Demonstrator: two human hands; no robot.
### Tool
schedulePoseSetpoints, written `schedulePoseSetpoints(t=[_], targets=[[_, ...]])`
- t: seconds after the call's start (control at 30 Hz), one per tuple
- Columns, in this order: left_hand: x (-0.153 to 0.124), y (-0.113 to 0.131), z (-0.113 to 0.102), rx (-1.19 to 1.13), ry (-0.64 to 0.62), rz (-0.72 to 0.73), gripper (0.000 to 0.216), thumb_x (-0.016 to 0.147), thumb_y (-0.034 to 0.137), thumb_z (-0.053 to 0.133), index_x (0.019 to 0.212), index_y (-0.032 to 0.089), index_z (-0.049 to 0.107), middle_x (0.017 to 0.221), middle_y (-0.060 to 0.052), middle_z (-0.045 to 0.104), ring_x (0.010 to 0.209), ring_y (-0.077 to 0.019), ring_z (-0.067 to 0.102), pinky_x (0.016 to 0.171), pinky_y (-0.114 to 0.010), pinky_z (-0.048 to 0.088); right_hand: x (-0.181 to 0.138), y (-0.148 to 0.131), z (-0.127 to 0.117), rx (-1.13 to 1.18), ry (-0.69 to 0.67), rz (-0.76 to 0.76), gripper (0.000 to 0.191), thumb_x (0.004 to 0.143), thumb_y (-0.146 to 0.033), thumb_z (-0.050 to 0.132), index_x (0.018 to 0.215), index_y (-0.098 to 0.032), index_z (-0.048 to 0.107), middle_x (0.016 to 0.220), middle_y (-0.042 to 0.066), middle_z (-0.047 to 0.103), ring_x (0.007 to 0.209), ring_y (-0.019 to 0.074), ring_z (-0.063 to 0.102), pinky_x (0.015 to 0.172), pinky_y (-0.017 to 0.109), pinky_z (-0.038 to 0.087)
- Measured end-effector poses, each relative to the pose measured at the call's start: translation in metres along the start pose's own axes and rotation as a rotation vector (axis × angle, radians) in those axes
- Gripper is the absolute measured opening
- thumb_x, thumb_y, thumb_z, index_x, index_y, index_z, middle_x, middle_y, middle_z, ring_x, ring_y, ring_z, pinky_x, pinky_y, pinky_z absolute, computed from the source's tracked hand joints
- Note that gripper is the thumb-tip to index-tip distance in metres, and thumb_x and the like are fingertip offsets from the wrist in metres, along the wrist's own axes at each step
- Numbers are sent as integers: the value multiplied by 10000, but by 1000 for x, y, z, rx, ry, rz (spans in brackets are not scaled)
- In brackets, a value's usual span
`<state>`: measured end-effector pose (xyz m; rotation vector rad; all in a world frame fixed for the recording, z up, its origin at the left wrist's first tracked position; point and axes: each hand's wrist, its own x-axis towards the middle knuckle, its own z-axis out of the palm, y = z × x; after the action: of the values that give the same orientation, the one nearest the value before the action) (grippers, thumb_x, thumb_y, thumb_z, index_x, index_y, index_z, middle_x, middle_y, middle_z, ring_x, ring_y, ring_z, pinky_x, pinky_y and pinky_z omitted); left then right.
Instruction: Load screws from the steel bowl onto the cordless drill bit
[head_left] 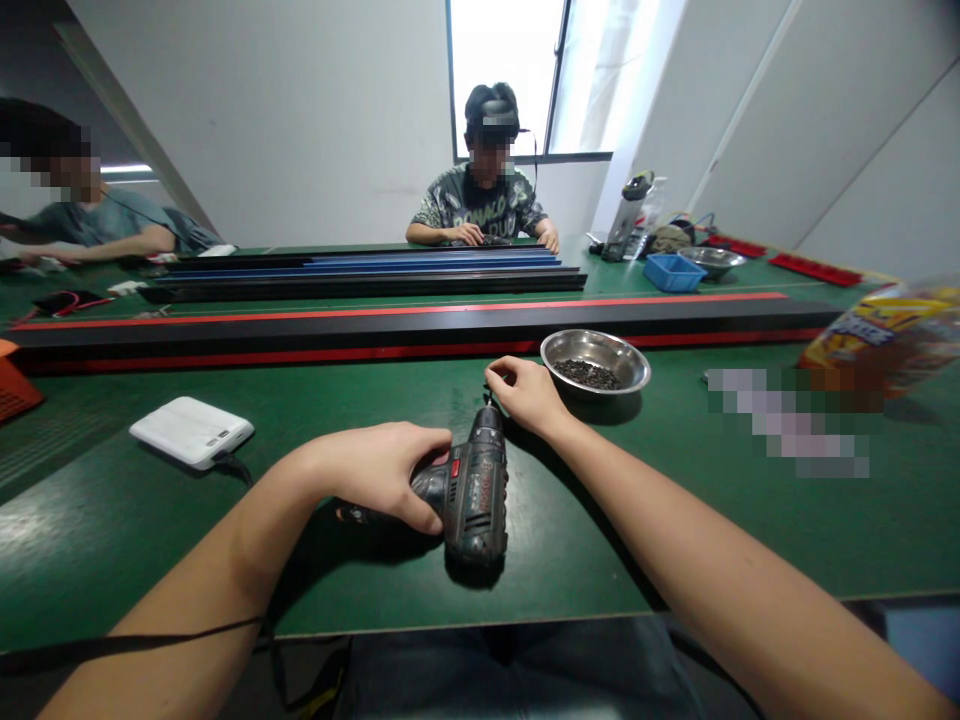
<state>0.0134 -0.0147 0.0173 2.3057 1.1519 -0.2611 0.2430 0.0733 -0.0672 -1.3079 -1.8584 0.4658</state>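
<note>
A black cordless drill (477, 500) points away from me over the green table, its body turned on its side. Wrapped round its grip is my left hand (382, 470). At the tip of the drill's bit, my right hand (525, 392) pinches a small dark screw (487, 388) between thumb and forefinger; the fingers partly hide it. Just right of that hand sits a steel bowl (634, 378) with many small dark screws (589, 374) in its bottom.
A long black profile with red edges (375, 328) crosses the table beyond the bowl. On the left lie a white power bank (191, 432) and an orange basket (15, 385). To the right stands a snack bag (885, 335). Behind more dark profiles (375, 275), a person (487, 195) sits opposite.
</note>
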Motion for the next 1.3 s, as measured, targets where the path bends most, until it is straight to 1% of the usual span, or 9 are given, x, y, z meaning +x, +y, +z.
schedulePoseSetpoints(t=[0.33,0.87,1.3], targets=[[0,-1,1,-17,1,8,577,668,545,843,1126,260,640,1009,11,707,863,-210,647,721,-272,468,0,-1,0,-10,-1,0,145,956,-231,652,923,-196,789,950,56,808,869,208,748,824,302,535],[0,0,0,-4,0,3,582,666,578,834,1109,254,640,1001,5,697,861,-211,639,712,-273,465,0,-1,0,-4,4,2,152,951,-238,647,934,-199,793,963,57,809,884,209,750,855,302,547],[-1,1,0,-1,1,-2,611,661,568,836,1152,260,642,1028,1,712,869,-216,647,713,-273,469,0,0,0,-10,-10,17,168,962,-259,644,969,-193,797,1008,75,813,916,218,758,876,309,551]])
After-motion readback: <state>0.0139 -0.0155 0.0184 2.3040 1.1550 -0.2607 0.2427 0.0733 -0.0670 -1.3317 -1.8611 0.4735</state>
